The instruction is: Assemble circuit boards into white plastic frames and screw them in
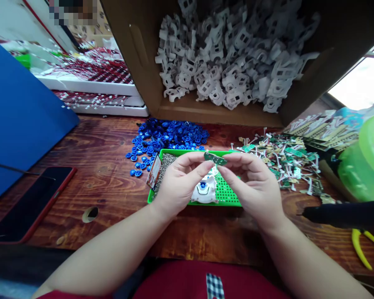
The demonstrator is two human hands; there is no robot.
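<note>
A large cardboard box, its open side facing the person, holds a jumbled heap of white plastic parts. In front of it sits a shallow green basket with a perforated floor; many small metal pieces (screws, by the look of them) fill its left end, and a white molded part with a blue center lies nearer the middle. Just above the basket, the left hand and right hand pinch a small green circuit board between thumbs and fingers, one at each end. Stacked white trays at the back left carry red wires with white ends. A translucent green tub stands at the right edge, its contents hard to make out. On the reddish wooden table, blue pieces are scattered behind the basket, small boards with white connectors are heaped to its right, and a phone lies at the left, near a blue panel. Yellow handles show at lower right.
</note>
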